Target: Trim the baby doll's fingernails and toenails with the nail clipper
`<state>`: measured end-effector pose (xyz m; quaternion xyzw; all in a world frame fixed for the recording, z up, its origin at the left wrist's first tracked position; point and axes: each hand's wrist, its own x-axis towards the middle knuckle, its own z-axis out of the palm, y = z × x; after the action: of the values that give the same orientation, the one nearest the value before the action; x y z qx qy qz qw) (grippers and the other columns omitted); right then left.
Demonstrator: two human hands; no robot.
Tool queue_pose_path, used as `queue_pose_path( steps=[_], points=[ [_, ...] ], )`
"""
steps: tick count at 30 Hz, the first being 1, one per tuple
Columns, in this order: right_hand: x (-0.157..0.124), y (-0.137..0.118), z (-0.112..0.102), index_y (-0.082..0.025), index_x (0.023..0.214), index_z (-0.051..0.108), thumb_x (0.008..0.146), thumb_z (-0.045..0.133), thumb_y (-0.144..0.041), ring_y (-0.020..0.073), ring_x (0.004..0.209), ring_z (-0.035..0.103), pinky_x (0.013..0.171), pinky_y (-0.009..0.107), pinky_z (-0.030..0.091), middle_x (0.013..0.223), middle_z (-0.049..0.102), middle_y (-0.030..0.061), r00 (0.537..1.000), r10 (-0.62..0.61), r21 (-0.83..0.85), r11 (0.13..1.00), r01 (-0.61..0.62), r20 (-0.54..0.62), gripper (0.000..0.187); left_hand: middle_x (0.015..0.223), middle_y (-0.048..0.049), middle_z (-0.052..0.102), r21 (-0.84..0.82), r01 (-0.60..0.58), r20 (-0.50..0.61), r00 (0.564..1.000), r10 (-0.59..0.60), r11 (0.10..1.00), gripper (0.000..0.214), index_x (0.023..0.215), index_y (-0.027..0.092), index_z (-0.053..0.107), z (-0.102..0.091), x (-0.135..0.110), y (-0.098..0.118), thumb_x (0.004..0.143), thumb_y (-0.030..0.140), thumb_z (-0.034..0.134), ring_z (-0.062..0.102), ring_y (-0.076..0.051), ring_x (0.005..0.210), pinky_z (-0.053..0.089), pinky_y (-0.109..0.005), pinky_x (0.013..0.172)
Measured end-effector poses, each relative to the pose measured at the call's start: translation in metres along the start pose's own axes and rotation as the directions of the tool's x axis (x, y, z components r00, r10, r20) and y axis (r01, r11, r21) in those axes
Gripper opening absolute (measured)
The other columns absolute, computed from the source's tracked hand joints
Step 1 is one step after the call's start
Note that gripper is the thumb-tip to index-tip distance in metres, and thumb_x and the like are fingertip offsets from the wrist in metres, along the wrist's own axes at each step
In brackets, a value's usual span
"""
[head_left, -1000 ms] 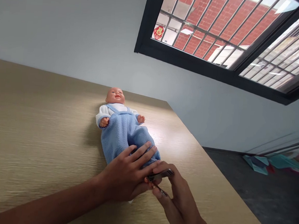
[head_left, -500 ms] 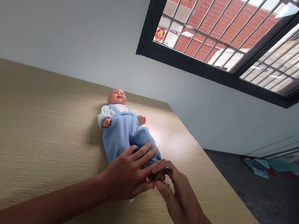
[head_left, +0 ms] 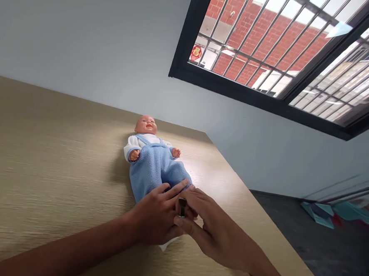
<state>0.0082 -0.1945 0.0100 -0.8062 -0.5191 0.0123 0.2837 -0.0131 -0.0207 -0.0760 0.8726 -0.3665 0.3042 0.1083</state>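
A baby doll (head_left: 153,165) in a blue fleece romper and white shirt lies on its back on the wooden table (head_left: 60,168), head away from me. My left hand (head_left: 154,217) is wrapped over the lower end of the doll's legs, fingers on top and thumb below; the doll's feet are hidden under it. My right hand (head_left: 216,235) is closed in a pinch on a small metal clipper (head_left: 182,206), held against my left hand at the doll's foot end. A bit of white (head_left: 165,246) pokes out under my left hand.
The table's right edge runs diagonally from the far corner (head_left: 206,134) toward me, with dark floor (head_left: 321,246) beyond it. Teal and red items (head_left: 327,208) lie on the floor by the wall. A black-framed barred window (head_left: 270,56) is above.
My right hand has moved left and forward, turning the clipper from flat to upright against my left fingers. The view has tilted slightly; the doll has not moved.
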Motion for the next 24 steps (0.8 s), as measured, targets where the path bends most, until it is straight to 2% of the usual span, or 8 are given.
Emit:
queue_pose_path(
  steps=[3, 5, 7, 10, 14, 16, 20, 24],
  points=[
    [-0.001, 0.006, 0.004, -0.021, 0.077, 0.045, 0.098, 0.051, -0.030, 0.0149, 0.070, 0.048, 0.066, 0.030, 0.045, 0.074, 0.051, -0.0017, 0.999, -0.028, 0.080, 0.996, 0.030, -0.029, 0.024, 0.145, -0.0145, 0.053, 0.026, -0.026, 0.001, 1.000, 0.026, 0.999, 0.033, 0.113, 0.015, 0.064, -0.001, -0.001, -0.003, 0.100, 0.039, 0.044, 0.033, -0.032, 0.146, 0.047, -0.043, 0.093],
    [-0.003, 0.016, 0.012, -0.021, 0.086, 0.052, 0.098, 0.054, -0.040, 0.0145, 0.067, 0.049, 0.062, 0.028, 0.046, 0.075, 0.052, -0.0013, 0.985, -0.037, 0.188, 0.980, 0.069, -0.170, 0.023, 0.148, -0.0152, 0.049, 0.050, -0.054, 0.007, 0.999, 0.054, 0.997, 0.039, 0.118, 0.014, 0.063, -0.004, -0.001, -0.006, 0.103, 0.043, 0.041, 0.037, -0.032, 0.144, 0.048, -0.042, 0.093],
    [-0.006, 0.028, 0.022, -0.021, 0.095, 0.055, 0.100, 0.048, -0.046, 0.0142, 0.065, 0.053, 0.058, 0.026, 0.048, 0.077, 0.054, -0.0005, 0.916, -0.020, 0.273, 0.952, 0.141, -0.401, 0.026, 0.152, -0.0149, 0.044, 0.059, -0.081, 0.032, 0.996, 0.079, 0.995, 0.043, 0.127, 0.014, 0.058, -0.007, -0.001, -0.009, 0.105, 0.046, 0.039, 0.039, -0.031, 0.144, 0.048, -0.041, 0.097],
    [-0.010, 0.046, 0.036, -0.022, 0.103, 0.053, 0.104, 0.042, -0.043, 0.0150, 0.073, 0.058, 0.062, 0.025, 0.051, 0.085, 0.056, 0.0015, 0.827, 0.000, 0.262, 0.949, 0.178, -0.562, 0.024, 0.150, -0.0154, 0.046, 0.052, -0.122, 0.020, 0.992, 0.121, 0.991, 0.038, 0.135, 0.009, 0.051, -0.011, -0.002, -0.012, 0.107, 0.032, 0.040, 0.040, -0.027, 0.142, 0.044, -0.037, 0.107],
    [-0.014, 0.057, 0.050, -0.021, 0.109, 0.054, 0.100, 0.049, -0.048, 0.0171, 0.074, 0.062, 0.066, 0.029, 0.054, 0.090, 0.060, 0.0041, 0.802, -0.067, 0.192, 0.956, 0.222, -0.593, 0.028, 0.109, -0.0119, 0.068, -0.005, -0.108, -0.121, 0.987, 0.107, 0.994, 0.019, 0.098, 0.010, 0.061, -0.013, -0.007, -0.007, 0.103, 0.018, 0.045, 0.061, -0.023, 0.111, 0.045, -0.037, 0.106],
    [-0.014, 0.058, 0.054, -0.022, 0.110, 0.054, 0.097, 0.053, -0.047, 0.0186, 0.074, 0.064, 0.067, 0.031, 0.055, 0.090, 0.064, 0.0047, 0.800, -0.139, 0.136, 0.955, 0.265, -0.584, 0.028, 0.092, -0.0078, 0.066, -0.085, -0.065, -0.083, 0.995, 0.058, 0.994, 0.019, 0.089, 0.013, 0.059, -0.015, -0.011, -0.001, 0.100, 0.017, 0.045, 0.062, -0.021, 0.093, 0.044, -0.040, 0.104],
    [-0.013, 0.057, 0.062, -0.023, 0.112, 0.052, 0.094, 0.056, -0.037, 0.0203, 0.076, 0.065, 0.069, 0.033, 0.056, 0.086, 0.065, 0.0033, 0.787, -0.249, 0.049, 0.941, 0.334, -0.565, 0.023, 0.103, -0.0076, 0.066, -0.182, 0.088, 0.061, 0.995, -0.079, 0.979, 0.019, 0.105, 0.017, 0.060, -0.017, -0.021, 0.010, 0.091, 0.016, 0.046, 0.060, -0.021, 0.101, 0.034, -0.046, 0.113],
    [-0.012, 0.059, 0.068, -0.022, 0.115, 0.050, 0.097, 0.049, -0.032, 0.0180, 0.069, 0.063, 0.059, 0.029, 0.054, 0.087, 0.065, 0.0048, 0.776, -0.246, 0.024, 0.947, 0.319, -0.581, 0.021, 0.112, -0.0066, 0.066, -0.032, 0.103, 0.038, 0.994, -0.101, 0.994, 0.018, 0.105, 0.020, 0.062, -0.007, -0.026, 0.009, 0.090, 0.019, 0.053, 0.056, -0.025, 0.115, 0.030, -0.046, 0.114]
  ],
)
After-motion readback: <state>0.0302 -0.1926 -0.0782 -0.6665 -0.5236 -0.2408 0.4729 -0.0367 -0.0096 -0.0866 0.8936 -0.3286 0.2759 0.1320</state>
